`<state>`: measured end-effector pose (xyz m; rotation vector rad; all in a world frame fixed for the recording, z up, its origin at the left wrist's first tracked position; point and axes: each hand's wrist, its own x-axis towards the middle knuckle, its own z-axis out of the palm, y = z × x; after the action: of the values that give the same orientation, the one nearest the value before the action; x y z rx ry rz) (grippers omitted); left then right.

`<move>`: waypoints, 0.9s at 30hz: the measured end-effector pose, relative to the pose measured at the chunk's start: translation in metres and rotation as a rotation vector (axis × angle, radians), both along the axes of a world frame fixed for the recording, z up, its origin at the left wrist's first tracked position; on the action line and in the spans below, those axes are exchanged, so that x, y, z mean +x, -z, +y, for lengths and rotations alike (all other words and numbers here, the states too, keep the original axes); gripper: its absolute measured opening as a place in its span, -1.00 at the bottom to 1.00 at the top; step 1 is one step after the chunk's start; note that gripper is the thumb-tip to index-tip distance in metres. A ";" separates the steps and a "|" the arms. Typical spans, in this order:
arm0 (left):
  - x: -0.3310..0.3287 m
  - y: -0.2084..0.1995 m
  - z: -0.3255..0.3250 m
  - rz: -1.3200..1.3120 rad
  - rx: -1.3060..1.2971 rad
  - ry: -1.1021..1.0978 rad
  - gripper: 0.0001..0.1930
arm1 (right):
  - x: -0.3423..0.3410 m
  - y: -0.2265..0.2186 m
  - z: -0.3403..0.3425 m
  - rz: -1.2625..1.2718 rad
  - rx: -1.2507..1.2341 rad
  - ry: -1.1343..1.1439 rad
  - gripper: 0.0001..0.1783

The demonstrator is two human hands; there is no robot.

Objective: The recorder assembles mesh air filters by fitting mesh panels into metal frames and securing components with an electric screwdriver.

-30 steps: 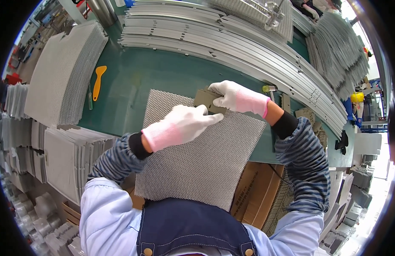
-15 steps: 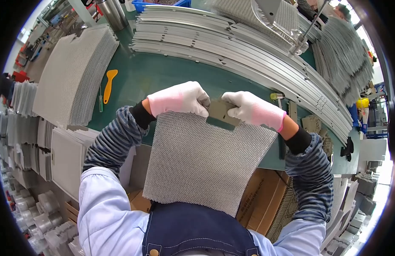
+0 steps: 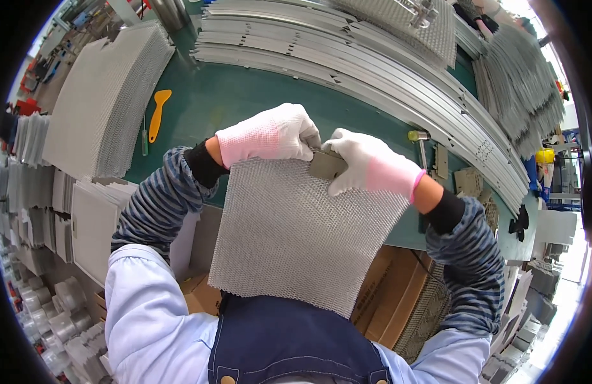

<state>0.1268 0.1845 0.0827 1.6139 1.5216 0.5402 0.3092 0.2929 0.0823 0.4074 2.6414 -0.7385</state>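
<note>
A silver mesh panel [image 3: 302, 230] leans from the workbench edge toward my body, its top edge under both gloved hands. At the middle of that edge sits a small beige plate [image 3: 326, 166], covering the spot where a notch showed earlier. My left hand [image 3: 276, 133], in a white and pink glove, is closed on the panel's top edge beside the plate. Fingers closed around the plate's right side, my right hand [image 3: 366, 161] presses it against the mesh. Its thumb lies over the panel's face; the fingertips behind are hidden.
A stack of mesh panels [image 3: 97, 102] stands at the left, near a yellow scraper [image 3: 159, 115] and a green-handled screwdriver [image 3: 144, 142]. Long metal strips [image 3: 296, 48] span the bench's back. A hammer [image 3: 420, 142] and more beige plates [image 3: 440, 161] lie right. Cardboard boxes [image 3: 392, 288] sit below.
The beige plate has come down onto the panel's notch, and my right hand has shifted its grip, thumb now lower. The view has tilted slightly.
</note>
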 end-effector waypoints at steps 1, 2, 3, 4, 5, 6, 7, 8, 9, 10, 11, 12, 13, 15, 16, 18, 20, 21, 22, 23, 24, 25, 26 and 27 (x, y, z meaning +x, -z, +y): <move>0.003 -0.006 0.001 0.017 -0.014 0.024 -0.73 | -0.001 0.003 0.004 0.023 -0.139 0.040 -0.38; 0.006 -0.010 0.001 0.034 -0.028 0.047 -0.73 | -0.003 0.003 0.008 -0.183 -0.332 0.186 -0.44; 0.005 -0.010 0.000 0.032 -0.032 0.044 -0.73 | -0.006 -0.001 0.009 -0.185 -0.336 0.183 -0.44; 0.005 -0.010 0.000 0.031 -0.019 0.047 -0.73 | -0.009 -0.005 0.010 -0.218 -0.336 0.174 -0.50; 0.004 -0.010 -0.001 0.028 -0.006 0.049 -0.73 | -0.011 -0.006 0.011 -0.251 -0.335 0.164 -0.55; 0.003 -0.011 -0.002 0.026 -0.009 0.047 -0.73 | -0.011 -0.004 0.010 -0.253 -0.336 0.162 -0.55; 0.003 -0.013 -0.002 0.044 -0.027 0.027 -0.72 | -0.010 -0.003 0.010 -0.221 -0.353 0.173 -0.56; 0.002 -0.014 -0.002 0.061 -0.045 0.009 -0.72 | -0.009 -0.001 0.010 -0.189 -0.369 0.187 -0.57; 0.002 -0.015 -0.002 0.057 -0.046 0.009 -0.72 | -0.009 -0.002 0.009 -0.193 -0.370 0.188 -0.57; 0.002 -0.015 -0.002 0.062 -0.038 0.013 -0.71 | -0.009 -0.003 0.007 -0.193 -0.354 0.151 -0.57; 0.001 -0.014 -0.002 0.066 -0.030 0.020 -0.71 | -0.009 -0.005 0.004 -0.193 -0.339 0.116 -0.56; 0.001 -0.014 -0.001 0.060 -0.033 0.025 -0.71 | -0.011 -0.010 0.004 -0.198 -0.342 0.121 -0.56; 0.001 -0.013 0.001 0.046 -0.032 0.035 -0.71 | -0.014 -0.014 0.005 -0.263 -0.316 0.110 -0.52; -0.001 -0.010 0.005 0.028 -0.036 0.051 -0.72 | -0.015 -0.014 0.005 -0.329 -0.297 0.104 -0.48; -0.003 -0.007 0.008 0.038 0.023 0.112 -0.73 | -0.014 -0.012 0.005 -0.258 -0.118 0.016 -0.37; -0.016 0.016 0.012 0.156 0.106 0.173 -0.65 | -0.020 -0.013 -0.004 -0.219 0.252 -0.122 -0.04; -0.024 0.018 0.007 0.519 0.459 0.085 -0.59 | -0.003 0.006 -0.003 -0.072 0.228 -0.042 -0.05; -0.025 0.018 0.004 0.885 0.816 -0.029 -0.52 | 0.010 0.019 -0.002 0.081 0.211 0.026 -0.05; -0.020 0.016 0.001 0.822 0.828 -0.049 -0.48 | 0.026 0.034 0.001 0.240 0.299 0.000 0.06; -0.007 0.018 -0.001 0.815 0.821 -0.046 -0.48 | 0.038 0.048 0.002 0.234 0.292 0.001 0.06; 0.013 0.022 0.003 0.764 0.804 -0.043 -0.52 | 0.050 0.060 0.003 0.371 0.289 0.062 0.12; 0.028 0.026 0.008 0.721 0.784 -0.040 -0.55 | 0.058 0.073 0.004 0.517 0.284 0.121 0.17; 0.038 0.040 0.015 0.683 0.810 -0.054 -0.58 | 0.063 0.085 0.005 0.516 0.305 0.123 0.21; 0.046 0.063 0.020 0.647 0.827 -0.070 -0.60 | 0.062 0.092 0.004 0.518 0.296 0.122 0.21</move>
<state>0.1730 0.2044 0.0196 2.5520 1.9628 0.8012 0.3708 0.2970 -0.0097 0.5181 3.2585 -0.5414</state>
